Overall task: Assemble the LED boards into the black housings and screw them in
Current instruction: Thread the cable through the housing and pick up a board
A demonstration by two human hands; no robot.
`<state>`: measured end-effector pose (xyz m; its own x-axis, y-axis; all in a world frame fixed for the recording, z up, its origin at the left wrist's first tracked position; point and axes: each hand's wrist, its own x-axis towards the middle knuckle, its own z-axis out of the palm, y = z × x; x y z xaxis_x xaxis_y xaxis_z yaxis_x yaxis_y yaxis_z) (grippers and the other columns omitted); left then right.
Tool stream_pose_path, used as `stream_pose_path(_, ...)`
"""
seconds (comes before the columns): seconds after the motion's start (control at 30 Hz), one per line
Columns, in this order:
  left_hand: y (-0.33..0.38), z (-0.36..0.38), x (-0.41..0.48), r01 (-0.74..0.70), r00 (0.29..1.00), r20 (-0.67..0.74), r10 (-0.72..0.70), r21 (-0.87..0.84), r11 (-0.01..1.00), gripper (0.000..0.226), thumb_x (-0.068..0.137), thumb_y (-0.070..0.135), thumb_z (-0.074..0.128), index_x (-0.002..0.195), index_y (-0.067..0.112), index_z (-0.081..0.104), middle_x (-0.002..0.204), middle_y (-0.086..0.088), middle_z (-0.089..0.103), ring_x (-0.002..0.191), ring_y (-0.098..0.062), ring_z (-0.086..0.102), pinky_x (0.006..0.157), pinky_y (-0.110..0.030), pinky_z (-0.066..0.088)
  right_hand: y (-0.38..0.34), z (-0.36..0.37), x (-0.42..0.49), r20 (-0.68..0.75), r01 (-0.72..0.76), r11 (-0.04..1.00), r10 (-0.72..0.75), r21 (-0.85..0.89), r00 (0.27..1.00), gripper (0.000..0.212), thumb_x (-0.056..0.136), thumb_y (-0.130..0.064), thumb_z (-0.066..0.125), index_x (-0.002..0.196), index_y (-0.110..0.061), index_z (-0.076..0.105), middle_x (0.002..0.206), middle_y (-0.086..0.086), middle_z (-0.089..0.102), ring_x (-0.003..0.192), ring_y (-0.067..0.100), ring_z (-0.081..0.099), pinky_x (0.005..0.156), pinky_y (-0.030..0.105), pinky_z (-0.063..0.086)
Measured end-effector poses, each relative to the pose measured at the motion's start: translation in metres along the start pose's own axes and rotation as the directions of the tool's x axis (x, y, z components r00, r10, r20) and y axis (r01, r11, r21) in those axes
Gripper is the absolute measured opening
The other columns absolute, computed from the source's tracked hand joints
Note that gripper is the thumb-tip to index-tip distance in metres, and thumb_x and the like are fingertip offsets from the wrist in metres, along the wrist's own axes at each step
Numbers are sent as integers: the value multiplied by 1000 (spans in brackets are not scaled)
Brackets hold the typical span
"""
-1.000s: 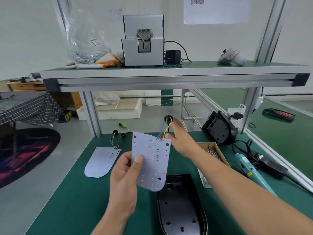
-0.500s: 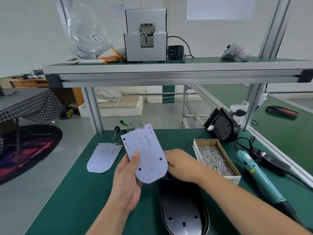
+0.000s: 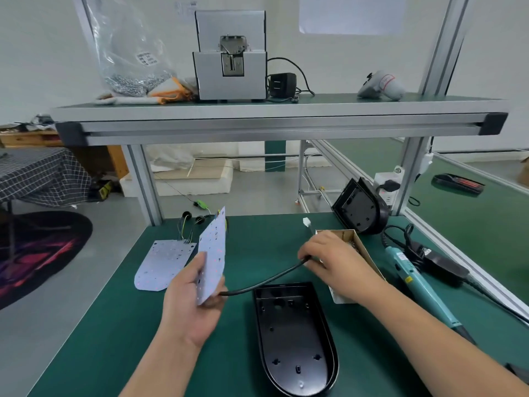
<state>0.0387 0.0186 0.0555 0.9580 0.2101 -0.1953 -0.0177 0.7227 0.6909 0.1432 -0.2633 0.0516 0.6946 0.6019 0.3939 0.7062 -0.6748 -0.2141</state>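
White LED board (image 3: 213, 253), gripped by the left hand (image 3: 194, 305), stands tilted just left of the open black housing (image 3: 294, 339) lying on the green mat (image 3: 114, 339). Beside it the right hand (image 3: 335, 262) pinches the board's black cable (image 3: 266, 280), a screw box (image 3: 361, 249) behind it, a teal screwdriver (image 3: 415, 285) farther right.

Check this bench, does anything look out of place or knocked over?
The second black housing at the back right stands tipped on edge, not flat like the front housing. Nothing looks spilled or damaged.
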Motion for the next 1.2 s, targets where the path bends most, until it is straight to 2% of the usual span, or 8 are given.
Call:
stream_pose_path(0.17,13,-2,-6,87,978,192,-76,-46,995,19,93,21,58,75,16,53,72,2,47,33,-4,31,34,-19,25,20,-9,-6,-112,-126,988,135,89,984,11,96,-13,74,101,-23,73,106,-15,68,110,19,58,96,41,50)
stream_pose_path(0.33,0,12,-19,118,962,208,-178,271,955,29,95,27,62,112,4,65,62,2,40,37,-9,37,38,-21,33,-10,-17,-1,-226,43,999,-39,10,973,25,105,-31,61,122,-21,77,92,-5,65,94,25,54,85,31,44)
stream_pose_path(0.47,-8,23,-29,123,940,258,-225,358,926,28,94,30,63,73,16,74,59,0,47,45,-12,47,39,-22,41,-40,-28,8,-156,134,988,-144,-70,977,42,107,-44,44,133,-26,72,85,2,56,81,27,52,70,38,45)
stream_pose_path(0.63,-7,19,-27,313,908,254,-332,111,943,32,92,27,67,96,-1,81,101,-19,74,93,-32,76,66,-44,67,-64,-26,13,-78,185,959,-206,-216,975,32,104,-41,61,126,-23,74,83,5,62,81,32,60,58,45,54)
stream_pose_path(0.73,-1,20,-29,402,851,339,-401,70,913,35,93,31,63,96,3,83,131,-23,70,118,-34,74,61,-40,67,-68,-26,19,12,165,927,-171,-337,985,33,107,-48,52,119,-24,71,90,0,63,90,27,57,65,46,54)
stream_pose_path(0.87,0,20,-30,448,822,360,-441,69,891,37,94,30,61,108,3,82,135,-29,67,104,-33,79,56,-37,66,-73,-27,20,-50,131,928,-158,-348,986,27,103,-42,61,106,-20,75,84,0,64,85,27,59,59,43,53)
stream_pose_path(0.97,-8,20,-30,345,885,272,-379,163,924,40,91,26,64,116,-2,79,118,-22,75,76,-26,78,52,-31,62,-80,-22,20,-125,71,957,-110,-282,986,25,99,-38,70,93,-15,75,79,3,60,81,28,59,55,41,48)
stream_pose_path(1.2,-7,15,-26,187,932,263,-250,241,952,26,90,28,66,104,7,71,88,-7,63,60,-16,64,52,-25,57,-75,-18,14,-47,-39,965,28,-258,998,35,107,-49,50,109,-20,70,97,-2,64,97,23,56,72,41,49)
